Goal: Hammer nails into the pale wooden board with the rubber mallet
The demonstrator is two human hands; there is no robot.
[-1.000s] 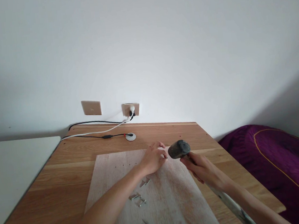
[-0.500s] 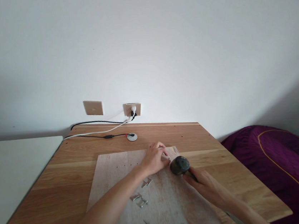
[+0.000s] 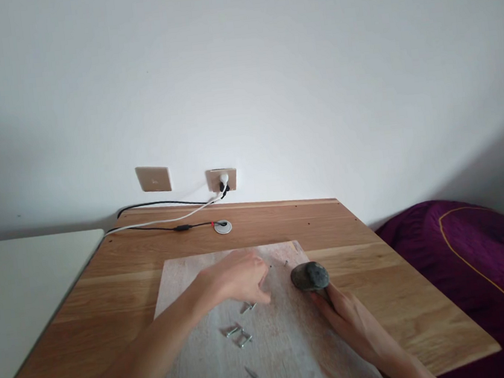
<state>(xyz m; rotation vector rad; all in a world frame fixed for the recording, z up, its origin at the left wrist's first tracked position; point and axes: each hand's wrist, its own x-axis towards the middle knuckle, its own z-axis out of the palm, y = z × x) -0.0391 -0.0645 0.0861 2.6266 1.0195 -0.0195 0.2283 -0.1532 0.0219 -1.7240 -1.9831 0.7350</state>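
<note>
Mallet [image 3: 310, 276] held near edge of board [image 3: 279, 343]
Clasped by right hand [image 3: 346, 315]; fingers of left hand [image 3: 243, 275] slightly parted, room left between hands.

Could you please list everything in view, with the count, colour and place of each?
Wall: 1, white, background
Tabletop: 1, brown wood, against the wall
Flat panel: 1, white, far left
Fabric: 1, purple with yellow line, far right
Wall plate: 1, beige, on the wall
Socket: 1, beige, right of the wall plate
Plugs: 2, white and black, in the socket
Cables: count unclear, white and black, along the tabletop's back
Round cable outlet: 1, whitish, in the tabletop
Board: 1, pale, on the tabletop
Metal fasteners: several, silver, on the board
Mallet: 1, dark head, above the board's right side
Left hand: 1, bare, over the board
Right hand: 1, bare, gripping the mallet
</note>
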